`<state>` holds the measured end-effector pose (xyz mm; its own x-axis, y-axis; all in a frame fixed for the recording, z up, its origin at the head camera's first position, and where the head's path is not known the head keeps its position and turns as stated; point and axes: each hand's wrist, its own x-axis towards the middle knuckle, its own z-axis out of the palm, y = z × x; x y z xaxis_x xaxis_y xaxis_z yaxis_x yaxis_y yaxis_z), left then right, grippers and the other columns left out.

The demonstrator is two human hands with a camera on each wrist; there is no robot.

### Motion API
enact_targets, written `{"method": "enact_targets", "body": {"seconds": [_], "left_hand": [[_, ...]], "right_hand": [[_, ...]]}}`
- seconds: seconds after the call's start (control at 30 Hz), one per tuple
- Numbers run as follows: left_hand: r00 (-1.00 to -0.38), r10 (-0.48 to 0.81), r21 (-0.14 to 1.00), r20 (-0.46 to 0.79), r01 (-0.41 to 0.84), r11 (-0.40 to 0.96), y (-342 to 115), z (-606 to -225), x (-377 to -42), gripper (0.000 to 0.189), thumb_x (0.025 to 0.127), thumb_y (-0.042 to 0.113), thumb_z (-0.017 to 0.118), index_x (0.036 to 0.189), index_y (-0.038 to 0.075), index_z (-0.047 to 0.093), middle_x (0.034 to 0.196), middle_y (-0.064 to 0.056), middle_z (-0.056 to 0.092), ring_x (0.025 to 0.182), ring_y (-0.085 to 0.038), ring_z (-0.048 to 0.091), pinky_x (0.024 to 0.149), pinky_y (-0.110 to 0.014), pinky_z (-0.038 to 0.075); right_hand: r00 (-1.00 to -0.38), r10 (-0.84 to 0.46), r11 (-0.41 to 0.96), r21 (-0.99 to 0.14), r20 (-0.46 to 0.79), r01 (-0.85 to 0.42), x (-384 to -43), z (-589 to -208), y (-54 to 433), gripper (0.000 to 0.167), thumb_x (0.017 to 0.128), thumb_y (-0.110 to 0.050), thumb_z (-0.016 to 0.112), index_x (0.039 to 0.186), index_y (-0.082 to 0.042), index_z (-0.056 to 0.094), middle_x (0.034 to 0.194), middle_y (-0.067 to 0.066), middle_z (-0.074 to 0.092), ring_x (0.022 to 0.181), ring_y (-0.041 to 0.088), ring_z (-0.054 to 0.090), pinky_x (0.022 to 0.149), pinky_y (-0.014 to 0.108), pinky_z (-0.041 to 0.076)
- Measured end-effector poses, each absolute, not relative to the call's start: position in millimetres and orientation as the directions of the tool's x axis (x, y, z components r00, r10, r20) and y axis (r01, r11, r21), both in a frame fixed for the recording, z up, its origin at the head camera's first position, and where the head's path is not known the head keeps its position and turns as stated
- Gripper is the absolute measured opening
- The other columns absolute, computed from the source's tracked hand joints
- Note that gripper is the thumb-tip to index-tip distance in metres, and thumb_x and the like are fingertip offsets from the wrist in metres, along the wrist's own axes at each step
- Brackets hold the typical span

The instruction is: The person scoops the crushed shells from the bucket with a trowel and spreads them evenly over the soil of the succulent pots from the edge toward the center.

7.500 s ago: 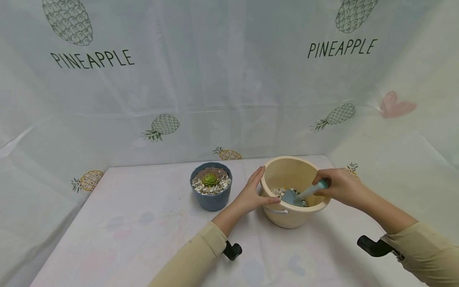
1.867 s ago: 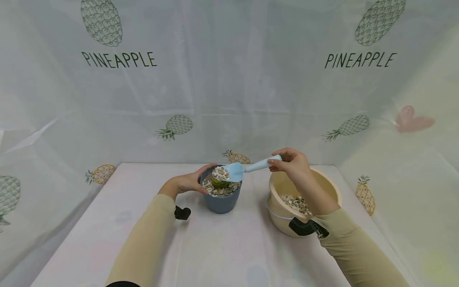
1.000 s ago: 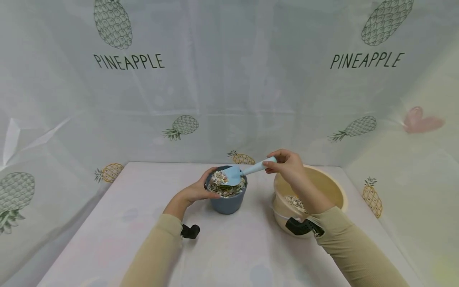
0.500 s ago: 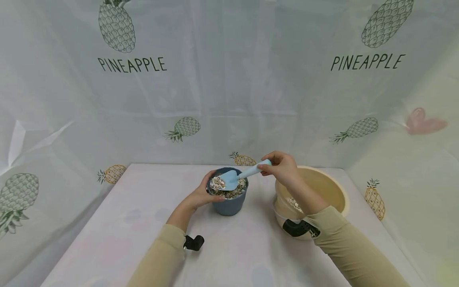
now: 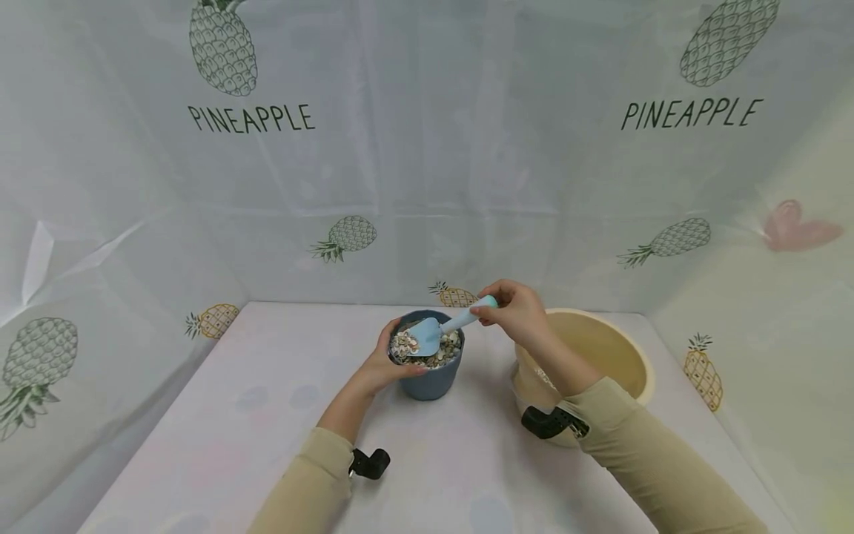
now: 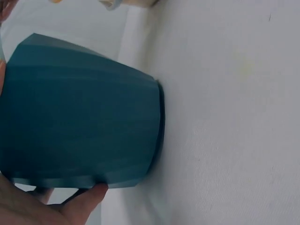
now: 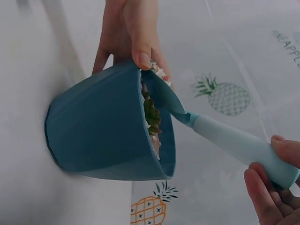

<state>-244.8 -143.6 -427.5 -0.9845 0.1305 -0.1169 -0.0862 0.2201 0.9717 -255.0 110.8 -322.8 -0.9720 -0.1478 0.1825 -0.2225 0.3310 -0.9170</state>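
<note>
A blue-grey flowerpot (image 5: 430, 386) stands upright on the table. My left hand (image 5: 379, 365) grips its left side, with the thumb at the front rim. My right hand (image 5: 519, 317) holds a light blue hand trowel (image 5: 427, 336) by its handle end. The trowel's blade slopes down to the left over the pot's mouth, its tip by the left rim. Pale gravel (image 5: 404, 343) lies at that tip, and more covers the soil around it. In the right wrist view a green succulent (image 7: 151, 115) shows beneath the blade; from the head view the blade hides it.
A cream bucket (image 5: 610, 345) stands to the right of the pot, partly hidden behind my right forearm; some gravel shows inside it. A pineapple-print sheet (image 5: 427, 163) hangs behind the table's far edge. The table (image 5: 280, 445) has a pale cover.
Earlier my left hand held the bucket's rim while the trowel dug in it. Both hands have since moved left to the pot with a load of gravel, and the blade has dipped lower inside the rim.
</note>
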Motion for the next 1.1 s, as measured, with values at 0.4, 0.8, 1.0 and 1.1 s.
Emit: {"method": "enact_targets", "body": {"seconds": [0.4, 0.8, 1.0, 1.1], "left_hand": [[-0.987, 0.126, 0.976, -0.104, -0.077, 0.201, -139.1, -422.3, -242.3, 0.114, 0.072, 0.014, 0.087, 0.157, 0.023, 0.012, 0.157, -0.022, 0.015, 0.143, -0.044, 0.013, 0.11, -0.063, 0.018], [-0.985, 0.128, 0.978, -0.112, -0.086, 0.192, -140.0, -421.3, -241.9, 0.113, 0.073, 0.013, 0.087, 0.157, 0.023, 0.011, 0.158, -0.022, 0.013, 0.143, -0.044, 0.011, 0.11, -0.064, 0.016], [-0.987, 0.112, 0.976, -0.111, -0.087, 0.199, -141.0, -422.8, -241.6, 0.113, 0.072, 0.014, 0.087, 0.156, 0.025, 0.013, 0.157, -0.021, 0.017, 0.142, -0.044, 0.015, 0.11, -0.063, 0.019], [-0.988, 0.106, 0.976, -0.11, -0.087, 0.201, -140.5, -423.5, -242.3, 0.112, 0.072, 0.014, 0.087, 0.156, 0.025, 0.014, 0.157, -0.02, 0.018, 0.143, -0.043, 0.015, 0.11, -0.062, 0.019]], "right_hand": [[-0.949, -0.191, 0.376, -0.874, 0.25, -0.306, -255.8, -313.9, 105.8, 0.022, 0.084, -0.006, 0.076, 0.103, 0.003, 0.067, 0.088, 0.011, 0.07, 0.074, 0.023, 0.068, 0.067, 0.033, 0.057], [-0.937, -0.21, 0.456, -0.82, 0.279, -0.346, -255.1, -305.9, 97.7, 0.021, 0.084, -0.009, 0.078, 0.101, -0.002, 0.069, 0.086, 0.007, 0.069, 0.072, 0.02, 0.065, 0.061, 0.033, 0.051], [-0.93, -0.224, 0.486, -0.794, 0.29, -0.365, -256.8, -302.1, 92.9, 0.021, 0.085, -0.012, 0.078, 0.103, -0.004, 0.07, 0.086, 0.006, 0.068, 0.072, 0.02, 0.064, 0.062, 0.034, 0.05], [-0.927, -0.233, 0.493, -0.786, 0.294, -0.373, -257.1, -300.8, 91.0, 0.022, 0.084, -0.013, 0.078, 0.102, -0.005, 0.07, 0.083, 0.006, 0.067, 0.071, 0.021, 0.063, 0.062, 0.035, 0.05]]}}
